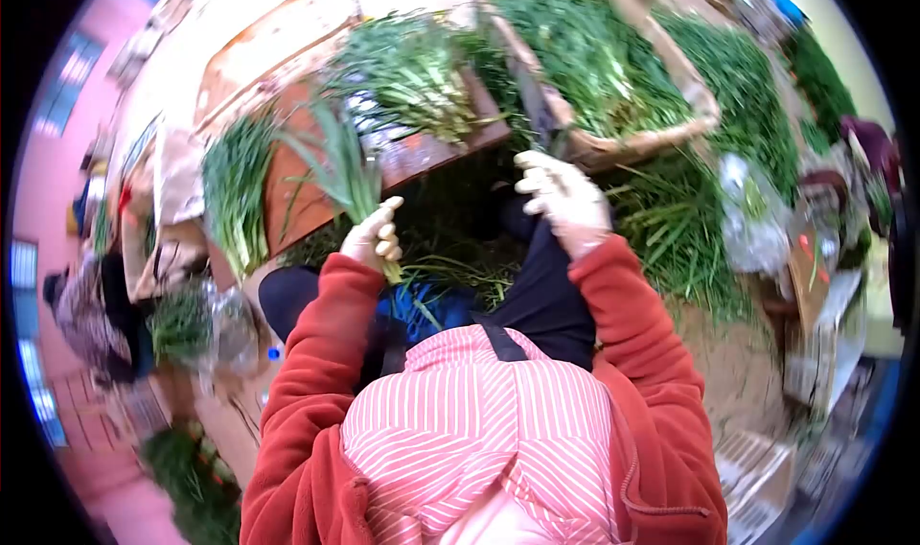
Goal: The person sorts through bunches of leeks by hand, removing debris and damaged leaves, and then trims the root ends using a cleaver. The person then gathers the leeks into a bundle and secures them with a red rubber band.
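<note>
My left hand [376,236], in a pale glove, is closed round the lower end of a bunch of long, chive-like greens [350,166]. Their leaves fan up and away over the low brown table [412,157], and the pale stem ends poke out below my fingers. Also gloved, my right hand [561,195] hovers above my right knee with its fingers loosely bent and apart; nothing shows in it. On the table lies a heap of greens [407,75], stems towards me. At its left side another bunch of greens [240,190] rests with its white ends down.
Beyond my right hand stands a cardboard box [637,142] full of greens. Loose leaves [680,229] cover the floor at the right, near a clear plastic bag [752,214]. Another person [91,315] is at the far left. A plastic bottle [270,368] is beside my left arm.
</note>
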The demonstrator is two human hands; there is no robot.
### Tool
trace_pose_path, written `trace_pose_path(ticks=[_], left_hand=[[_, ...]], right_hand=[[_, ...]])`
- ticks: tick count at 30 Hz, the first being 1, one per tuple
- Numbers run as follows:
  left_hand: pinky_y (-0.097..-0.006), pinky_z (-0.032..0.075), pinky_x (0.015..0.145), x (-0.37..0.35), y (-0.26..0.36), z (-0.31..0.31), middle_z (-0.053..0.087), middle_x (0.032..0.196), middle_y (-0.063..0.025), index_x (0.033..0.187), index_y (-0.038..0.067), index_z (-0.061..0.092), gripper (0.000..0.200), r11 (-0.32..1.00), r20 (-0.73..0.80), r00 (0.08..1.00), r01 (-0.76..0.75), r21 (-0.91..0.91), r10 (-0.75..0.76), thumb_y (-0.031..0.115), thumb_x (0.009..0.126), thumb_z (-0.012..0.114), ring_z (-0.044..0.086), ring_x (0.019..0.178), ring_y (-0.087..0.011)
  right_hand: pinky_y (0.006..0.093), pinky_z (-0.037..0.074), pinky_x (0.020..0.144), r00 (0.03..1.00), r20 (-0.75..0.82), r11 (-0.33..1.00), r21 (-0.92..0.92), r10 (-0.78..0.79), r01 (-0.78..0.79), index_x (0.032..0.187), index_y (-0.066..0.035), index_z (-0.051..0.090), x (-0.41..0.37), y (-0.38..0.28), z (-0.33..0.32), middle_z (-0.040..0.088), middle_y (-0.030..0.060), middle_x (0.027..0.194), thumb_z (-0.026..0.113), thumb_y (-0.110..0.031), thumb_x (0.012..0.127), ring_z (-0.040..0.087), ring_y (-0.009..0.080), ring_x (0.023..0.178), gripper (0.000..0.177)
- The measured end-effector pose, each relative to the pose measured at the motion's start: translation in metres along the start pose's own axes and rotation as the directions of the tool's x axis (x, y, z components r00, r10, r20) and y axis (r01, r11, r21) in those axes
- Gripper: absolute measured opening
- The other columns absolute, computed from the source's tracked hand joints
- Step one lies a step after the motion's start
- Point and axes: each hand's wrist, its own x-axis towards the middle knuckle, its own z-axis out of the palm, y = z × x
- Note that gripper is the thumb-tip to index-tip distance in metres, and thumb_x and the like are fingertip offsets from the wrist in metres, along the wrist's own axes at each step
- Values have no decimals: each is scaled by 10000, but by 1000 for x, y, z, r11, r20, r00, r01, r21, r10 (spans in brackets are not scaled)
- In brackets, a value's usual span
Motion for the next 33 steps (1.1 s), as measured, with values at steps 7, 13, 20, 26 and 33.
trace_pose_path(ticks=[7, 13, 20, 26, 33], left_hand=[[-273, 303, 357, -46, -40, -2, 432, 550, 7, 848, 124, 512, 120, 932, -302, 948, 14, 361, 103, 178, 763, 576, 350, 379, -104], [-293, 408, 422, -72, -68, -5, 513, 655, -44, 1111, 96, 440, 504, 455, -315, 902, 157, 877, 296, 248, 709, 702, 486, 477, -140], [-285, 470, 618, -88, -49, -27, 552, 861, -45, 1122, 72, 481, 452, 915, -59, 993, 117, 387, -102, 248, 754, 675, 517, 619, -142], [-310, 498, 654, -93, -41, -9, 597, 983, -97, 1091, 22, 508, 393, 987, 116, 990, 68, 146, -86, 224, 779, 638, 586, 691, -178], [-211, 322, 412, -89, -30, -19, 586, 736, -39, 1200, 41, 444, 463, 988, 140, 990, -16, 152, -6, 186, 794, 614, 427, 438, -82]], right_hand=[[295, 416, 879, 734, 445, 815, -520, 513, -255, 1240, 11, 430, 19, 66, 147, 602, 167, 1043, 706, -457, 692, 570, 216, 977, 772], [319, 434, 836, 580, 494, 752, -291, 648, -592, 1118, -15, 551, -7, 101, 174, 596, 117, 1050, 766, -361, 651, 555, 197, 962, 620], [295, 425, 877, 612, 675, 772, 96, 413, -628, 1201, -29, 510, -14, 84, 171, 610, 68, 1050, 679, -198, 779, 560, 142, 974, 485], [280, 428, 836, 666, 676, 854, 104, 315, -510, 1205, -78, 526, -13, 46, 173, 598, 35, 1067, 705, -256, 761, 550, 136, 943, 511], [227, 454, 603, 514, 609, 794, -410, 604, -448, 1016, -33, 598, 17, 55, 133, 627, 29, 811, 632, -264, 818, 553, 83, 677, 306]])
